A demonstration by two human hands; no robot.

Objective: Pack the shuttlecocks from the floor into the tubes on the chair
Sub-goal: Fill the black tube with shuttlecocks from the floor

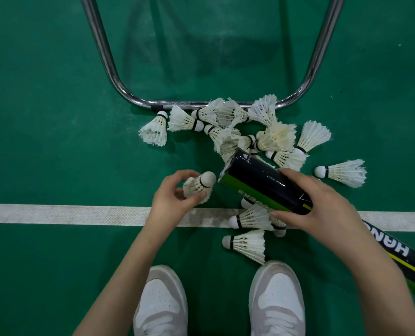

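My right hand grips a black and green tube, tilted with its open mouth toward the upper left. My left hand pinches a white shuttlecock by its feathers, with the cork tip pointing right, just short of the tube's mouth. Several more shuttlecocks lie in a heap on the green floor beyond the tube, and a few others lie near my feet.
A chrome chair leg frame curves across the floor behind the heap. A second black tube lies at the right, under my forearm. A white court line crosses the floor. My white shoes stand at the bottom.
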